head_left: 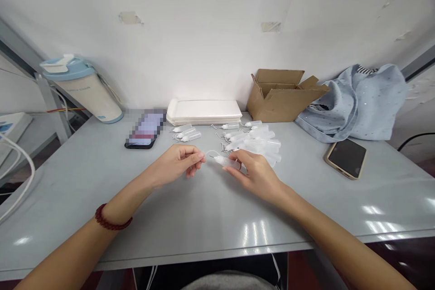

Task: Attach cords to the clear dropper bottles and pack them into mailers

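Observation:
Between the thumb and fingers of my right hand (253, 172) lies a small translucent needle-tip bottle (222, 161), its thin needle pointing left. My left hand (185, 161) pinches at the end of the thin white tether that curves off the bottle's neck; a cap in those fingertips is too small and hidden to make out. Just behind my right hand, several similar bottles (261, 142) lie in a loose pile with their tethers facing left. A smaller group of such bottles (186, 133) rests behind my left hand.
Against the wall stand a stack of white padded envelopes (205, 111) and an open cardboard box (278, 104). A blue cloth bag (367, 104) and a phone (348, 157) are at right. At left are another phone (146, 129) and a tilted tumbler (86, 90).

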Tool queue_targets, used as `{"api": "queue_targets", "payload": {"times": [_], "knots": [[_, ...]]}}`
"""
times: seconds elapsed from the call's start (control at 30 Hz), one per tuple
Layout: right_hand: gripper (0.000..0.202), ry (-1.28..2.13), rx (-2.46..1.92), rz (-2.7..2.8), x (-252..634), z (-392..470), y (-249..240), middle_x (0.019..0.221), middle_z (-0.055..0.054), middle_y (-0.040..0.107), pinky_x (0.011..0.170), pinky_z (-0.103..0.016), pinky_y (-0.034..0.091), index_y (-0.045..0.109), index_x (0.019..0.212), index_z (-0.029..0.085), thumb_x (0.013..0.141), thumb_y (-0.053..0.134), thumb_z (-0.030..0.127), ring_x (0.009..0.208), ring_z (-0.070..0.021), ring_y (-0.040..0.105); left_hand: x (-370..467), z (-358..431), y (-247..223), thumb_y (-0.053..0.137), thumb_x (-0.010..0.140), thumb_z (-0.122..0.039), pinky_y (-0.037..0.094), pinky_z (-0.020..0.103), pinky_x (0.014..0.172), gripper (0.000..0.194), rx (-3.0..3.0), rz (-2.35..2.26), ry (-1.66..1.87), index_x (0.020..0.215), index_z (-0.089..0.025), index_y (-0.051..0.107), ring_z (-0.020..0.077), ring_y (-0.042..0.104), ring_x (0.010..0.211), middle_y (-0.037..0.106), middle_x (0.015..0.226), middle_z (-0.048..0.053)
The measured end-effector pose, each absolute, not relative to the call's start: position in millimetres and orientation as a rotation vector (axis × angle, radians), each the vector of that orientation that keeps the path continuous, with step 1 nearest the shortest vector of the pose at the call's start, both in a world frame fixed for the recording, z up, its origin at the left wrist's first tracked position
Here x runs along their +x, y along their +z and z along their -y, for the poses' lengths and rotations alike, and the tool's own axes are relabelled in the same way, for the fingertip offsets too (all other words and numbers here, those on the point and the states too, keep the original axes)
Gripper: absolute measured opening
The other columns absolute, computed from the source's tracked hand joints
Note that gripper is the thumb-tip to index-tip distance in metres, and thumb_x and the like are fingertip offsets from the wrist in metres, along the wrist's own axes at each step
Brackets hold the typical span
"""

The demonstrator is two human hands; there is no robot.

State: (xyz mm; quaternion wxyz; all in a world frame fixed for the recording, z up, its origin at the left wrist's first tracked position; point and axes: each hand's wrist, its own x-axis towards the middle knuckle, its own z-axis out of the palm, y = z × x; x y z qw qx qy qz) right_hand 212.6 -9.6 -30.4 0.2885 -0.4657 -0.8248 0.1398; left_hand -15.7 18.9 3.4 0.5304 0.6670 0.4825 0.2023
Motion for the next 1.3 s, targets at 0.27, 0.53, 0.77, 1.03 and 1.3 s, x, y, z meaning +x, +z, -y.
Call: {"api": "queue_targets", "payload": {"times": [0.27,0.53,0.77,1.03,1.3], "knots": [[0.021,0.384,-1.195,2.238,211,11,-30,0.08,-0.006,0.065,0.059,-0.027,0.041,0.057,0.091,0.015,0.09,0.051,0.035,0.065,-0.0152,0.056,-13,-17,1,0.05,0.088,-0.04,0.04,0.022,0.054,0.031,1.563,-1.119,0.476,0.068,-0.017,0.057,0.0091,0.049,0.052,0.052,0.056,-0.005],[0.021,0.399,-1.214,2.25,212,12,-29,0.081,-0.006,0.065,0.06,-0.027,0.041,0.056,0.091,0.016,0.09,0.05,0.036,0.065,-0.0156,0.056,-13,-17,-1,0.05,0.086,-0.043,0.041,0.024,0.054,0.032,1.585,-1.108,0.485,0.068,-0.017,0.057,0.011,0.05,0.053,0.052,0.056,-0.004],[0.019,0.417,-1.209,2.257,212,13,-28,0.083,-0.007,0.065,0.06,-0.027,0.041,0.056,0.092,0.015,0.09,0.051,0.034,0.067,-0.016,0.057,-13,-17,-2,0.05,0.086,-0.043,0.04,0.023,0.055,0.033,1.564,-1.104,0.491,0.066,-0.017,0.056,0.0101,0.05,0.053,0.052,0.055,-0.004],[0.02,0.406,-1.182,2.259,212,13,-29,0.078,-0.006,0.063,0.058,-0.026,0.039,0.056,0.091,0.015,0.09,0.051,0.034,0.063,-0.0144,0.053,-12,-16,-3,0.05,0.086,-0.044,0.041,0.023,0.056,0.033,1.577,-1.114,0.485,0.068,-0.017,0.057,0.0105,0.049,0.053,0.052,0.056,-0.004],[0.017,0.399,-1.143,2.28,212,12,-29,0.074,-0.004,0.06,0.054,-0.024,0.037,0.055,0.088,0.016,0.09,0.051,0.033,0.056,-0.0118,0.049,-7,-12,-10,0.047,0.086,-0.046,0.041,0.022,0.053,0.034,1.672,-1.171,0.515,0.07,-0.018,0.058,0.0117,0.051,0.055,0.053,0.057,-0.003]]}}
